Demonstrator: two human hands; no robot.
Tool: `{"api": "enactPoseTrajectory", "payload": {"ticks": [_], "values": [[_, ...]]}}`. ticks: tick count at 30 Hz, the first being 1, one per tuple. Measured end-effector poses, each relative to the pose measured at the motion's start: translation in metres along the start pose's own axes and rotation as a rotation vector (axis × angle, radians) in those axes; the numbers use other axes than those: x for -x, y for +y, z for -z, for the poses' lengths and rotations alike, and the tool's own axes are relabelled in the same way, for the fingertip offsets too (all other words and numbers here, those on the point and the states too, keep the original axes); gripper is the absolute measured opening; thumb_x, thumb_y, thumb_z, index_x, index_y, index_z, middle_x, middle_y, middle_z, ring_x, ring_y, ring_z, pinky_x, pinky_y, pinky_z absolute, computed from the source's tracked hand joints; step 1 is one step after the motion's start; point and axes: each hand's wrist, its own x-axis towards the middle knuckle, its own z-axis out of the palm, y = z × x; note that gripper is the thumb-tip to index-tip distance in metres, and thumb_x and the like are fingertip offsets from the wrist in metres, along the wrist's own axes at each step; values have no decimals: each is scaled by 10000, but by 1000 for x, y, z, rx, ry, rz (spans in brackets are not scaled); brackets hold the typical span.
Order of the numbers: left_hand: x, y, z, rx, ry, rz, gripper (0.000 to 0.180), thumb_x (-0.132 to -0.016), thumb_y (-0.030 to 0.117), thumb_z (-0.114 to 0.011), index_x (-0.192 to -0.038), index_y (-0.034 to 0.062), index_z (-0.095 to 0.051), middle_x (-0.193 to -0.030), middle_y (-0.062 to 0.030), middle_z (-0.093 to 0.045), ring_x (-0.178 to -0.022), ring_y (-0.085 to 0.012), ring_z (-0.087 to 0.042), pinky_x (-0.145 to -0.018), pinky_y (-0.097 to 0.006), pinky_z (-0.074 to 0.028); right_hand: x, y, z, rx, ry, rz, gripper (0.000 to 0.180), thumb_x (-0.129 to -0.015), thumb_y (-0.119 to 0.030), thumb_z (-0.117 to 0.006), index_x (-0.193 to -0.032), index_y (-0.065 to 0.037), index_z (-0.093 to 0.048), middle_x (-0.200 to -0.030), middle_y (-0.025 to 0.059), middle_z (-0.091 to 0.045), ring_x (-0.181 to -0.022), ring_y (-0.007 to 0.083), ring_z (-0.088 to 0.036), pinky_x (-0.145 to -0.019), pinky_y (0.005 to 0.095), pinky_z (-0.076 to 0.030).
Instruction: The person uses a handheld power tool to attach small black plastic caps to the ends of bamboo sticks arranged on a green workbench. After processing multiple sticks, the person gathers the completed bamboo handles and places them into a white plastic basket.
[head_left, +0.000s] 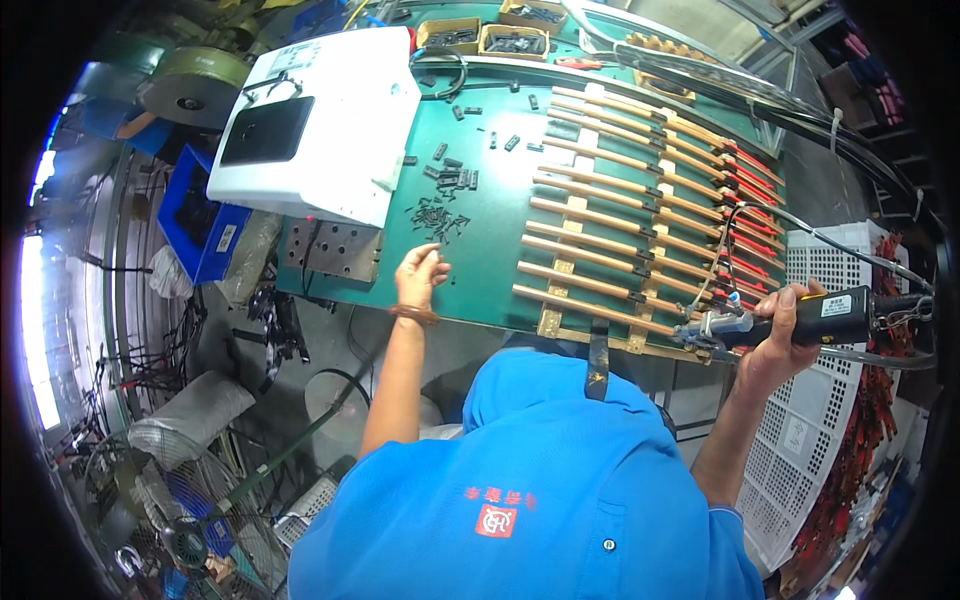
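Note:
My left hand (420, 278) is above the green tabletop near its front edge, thumb and fingers pinched together. Whatever it may hold is too small to make out. Just beyond it lies a heap of small dark screws (436, 217), with black plastic pieces (455, 178) scattered farther back. My right hand (783, 335) is wrapped round a black powered screwdriver (835, 318), which lies roughly level. Its metal front end points left, over the right part of the nearest of several wooden rods (590, 295). These rods carry black fittings and red right ends, and lie side by side across a wooden rack (549, 318).
A white machine (340, 130) stands at the back left beside a perforated metal block (335, 250). A blue bin (205, 225) is left of it. Boxes of black parts (513, 42) sit at the back. Hoses and a white crate (815, 400) are on the right.

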Motion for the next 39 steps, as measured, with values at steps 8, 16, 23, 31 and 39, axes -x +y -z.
{"api": "enactPoseTrajectory", "payload": {"ticks": [8, 16, 23, 31, 39], "values": [[12, -24, 0, -890, 170, -295, 282, -695, 236, -801, -836, 40, -655, -838, -91, -677, -767, -220, -651, -688, -343, -512, -13, 12, -10, -97, -110, -15, 374, -832, 25, -615, -1176, 33, -468, -838, 63, -558, -644, 102, -526, -635, 244, -471], [3, -16, -12, -1421, 54, -320, 198, -738, 141, -735, -917, 71, -686, -846, -127, -687, -782, -252, -662, -730, -361, -529, -22, 23, -8, -202, -138, -39, 375, -828, 35, -621, -1165, 21, -457, -826, 53, -559, -633, 102, -535, -603, 249, -475], [104, 15, -134, -7, -412, 289, 217, -865, 154, -669, -1028, 22, -616, -797, -41, -646, -688, -110, -616, -611, -237, -511, -27, 6, 11, -155, -197, -110, 391, -812, 36, -646, -1155, 20, -459, -812, 57, -576, -598, 100, -548, -582, 251, -485], [150, -56, -228, 360, -686, 774, 118, -900, 169, -627, -952, 68, -596, -823, -12, -623, -736, -95, -621, -631, -219, -549, -14, 1, 11, -256, -230, -157, 404, -795, 21, -686, -1143, 22, -482, -787, 25, -588, -610, 54, -553, -548, 195, -476], [152, -77, -224, 534, -760, 840, 140, -918, 166, -599, -992, 47, -587, -823, -6, -620, -690, -70, -603, -609, -201, -537, -9, -1, 7, -211, -304, -132, 384, -843, 18, -616, -1182, 28, -437, -811, 51, -576, -613, 93, -561, -564, 235, -493]]}}
